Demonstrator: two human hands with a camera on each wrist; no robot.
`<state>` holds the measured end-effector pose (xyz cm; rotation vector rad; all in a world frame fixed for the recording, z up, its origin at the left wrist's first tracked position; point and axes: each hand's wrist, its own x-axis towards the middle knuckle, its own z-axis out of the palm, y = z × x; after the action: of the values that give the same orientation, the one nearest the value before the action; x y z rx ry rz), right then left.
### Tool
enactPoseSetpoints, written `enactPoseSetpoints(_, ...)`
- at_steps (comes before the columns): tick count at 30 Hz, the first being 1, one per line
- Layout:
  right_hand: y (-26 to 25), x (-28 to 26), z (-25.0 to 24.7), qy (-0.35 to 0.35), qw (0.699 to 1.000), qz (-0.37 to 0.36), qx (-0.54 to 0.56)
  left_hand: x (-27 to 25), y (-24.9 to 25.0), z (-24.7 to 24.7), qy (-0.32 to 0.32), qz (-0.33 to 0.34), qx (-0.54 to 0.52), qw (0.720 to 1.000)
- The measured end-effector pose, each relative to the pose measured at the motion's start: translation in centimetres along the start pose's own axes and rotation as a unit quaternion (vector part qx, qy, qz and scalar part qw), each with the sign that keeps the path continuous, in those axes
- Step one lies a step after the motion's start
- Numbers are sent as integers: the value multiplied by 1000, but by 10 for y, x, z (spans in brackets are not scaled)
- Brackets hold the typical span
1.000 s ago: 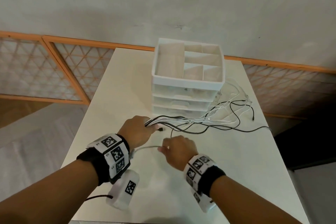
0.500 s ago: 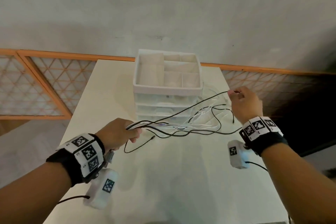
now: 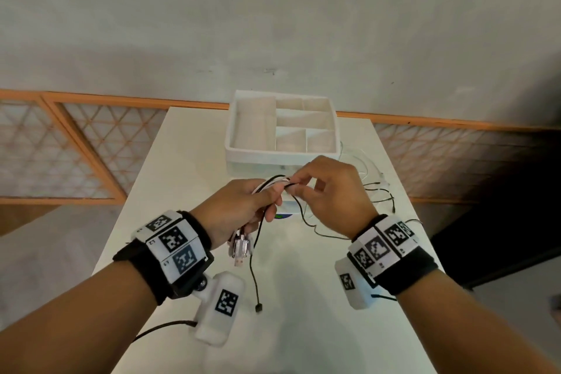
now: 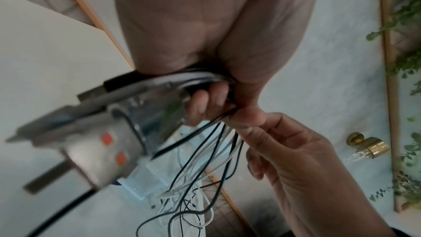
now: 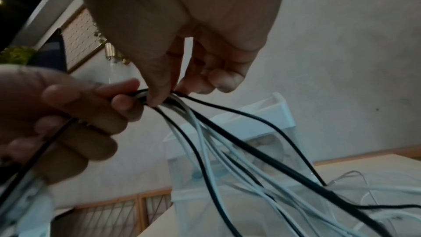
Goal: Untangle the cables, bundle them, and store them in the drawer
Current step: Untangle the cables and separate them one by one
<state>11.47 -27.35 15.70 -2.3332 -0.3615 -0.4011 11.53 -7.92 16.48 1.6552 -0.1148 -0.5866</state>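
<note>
Black and white cables (image 3: 274,184) run together as one bunch between my two hands, above the white table (image 3: 188,161). My left hand (image 3: 268,202) grips the bunch in a fist, and plug ends (image 3: 241,249) and a black lead (image 3: 259,308) hang below it. My right hand (image 3: 296,187) pinches the same strands just beside it, thumb against forefinger (image 5: 157,97). From that pinch the cables (image 5: 227,142) fan down toward the white drawer unit (image 3: 282,158). In the left wrist view my left hand's fingers (image 4: 205,100) curl round the cables (image 4: 205,160).
The drawer unit's top tray (image 3: 233,118) has open compartments and stands at the table's far middle. Loose cable ends (image 3: 379,191) lie on the table to its right. An orange-framed lattice screen (image 3: 76,143) runs behind the table, and the floor drops away on both sides.
My right hand has come back from the far right to meet the left. Both hands have risen in front of the drawer unit, and the spread strands are drawn together.
</note>
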Motion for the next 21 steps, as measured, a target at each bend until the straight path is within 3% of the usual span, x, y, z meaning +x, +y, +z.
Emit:
enactPoseSetpoints(6,20,13,-31,112,988,102,8,-3,-11,-7,-7,-22,-32,999)
enactPoseSetpoints(14,61,10,-51,170,957,236,-13,-8,-22,-17,3,-18,34,999)
enactPoseSetpoints(15,64,8,-52,157,957,244,-19,-9,-24,-19,11,-27,29,999)
enactPoseSetpoints(17,65,2,-51,61,968,243,0,-10,-25,-21,27,-34,49,998)
enactPoseSetpoints(19,56,-4,-45,-55,978,199,18,-11,-23,-23,46,-25,110,993)
enactPoseSetpoints(21,39,-9,-35,-118,982,148,30,-12,-17,-23,63,-10,176,982)
